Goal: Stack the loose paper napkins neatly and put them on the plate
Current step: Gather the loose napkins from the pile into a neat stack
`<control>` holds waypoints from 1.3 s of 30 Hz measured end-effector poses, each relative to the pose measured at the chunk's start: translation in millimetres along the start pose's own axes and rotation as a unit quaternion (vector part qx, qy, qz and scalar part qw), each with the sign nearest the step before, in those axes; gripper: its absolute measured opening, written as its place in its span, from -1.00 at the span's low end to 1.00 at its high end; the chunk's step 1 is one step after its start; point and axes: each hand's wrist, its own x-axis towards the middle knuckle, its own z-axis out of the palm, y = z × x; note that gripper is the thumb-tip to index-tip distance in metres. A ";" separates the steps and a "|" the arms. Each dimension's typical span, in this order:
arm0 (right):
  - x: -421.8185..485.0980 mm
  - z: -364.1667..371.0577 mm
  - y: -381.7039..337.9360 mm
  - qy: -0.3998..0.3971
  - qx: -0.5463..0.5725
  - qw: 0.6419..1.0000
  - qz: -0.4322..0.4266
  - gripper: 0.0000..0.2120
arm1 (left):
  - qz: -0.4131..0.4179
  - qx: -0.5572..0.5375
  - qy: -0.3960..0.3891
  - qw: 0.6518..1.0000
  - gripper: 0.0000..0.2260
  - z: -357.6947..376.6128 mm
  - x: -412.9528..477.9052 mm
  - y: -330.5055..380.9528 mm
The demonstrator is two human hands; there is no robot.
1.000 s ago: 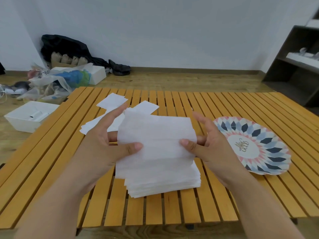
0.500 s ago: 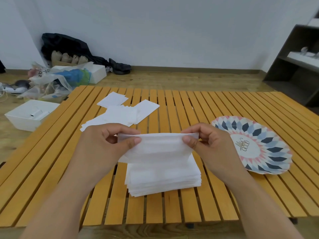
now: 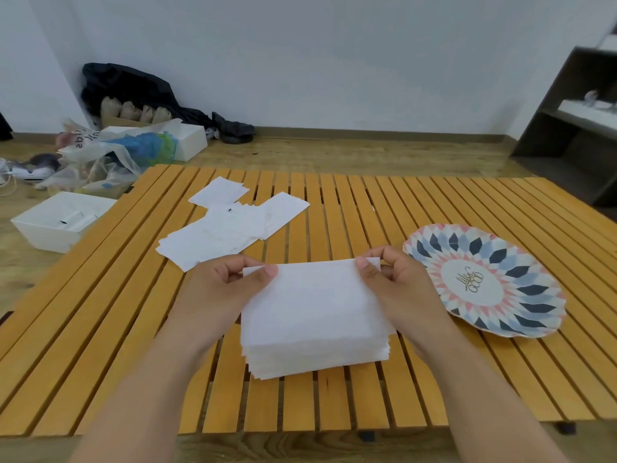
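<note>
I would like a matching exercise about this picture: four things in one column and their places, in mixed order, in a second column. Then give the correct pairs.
Things
1. plate
2. stack
3. loose napkins
4. white box

Places
A. on the floor, left of the table
B. near edge of the table, its top napkin pinched by the left hand and the right hand
C. far left part of the table, spread out
D. right part of the table, nothing on it

Pairs: 1-D, 2-B, 3-C, 4-A
</note>
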 end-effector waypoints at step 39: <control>-10.9 34.9 13.7 -0.121 -0.398 0.888 -0.195 -0.54 | 0.126 0.604 0.053 0.785 -0.71 -2.6 186.0 -61.0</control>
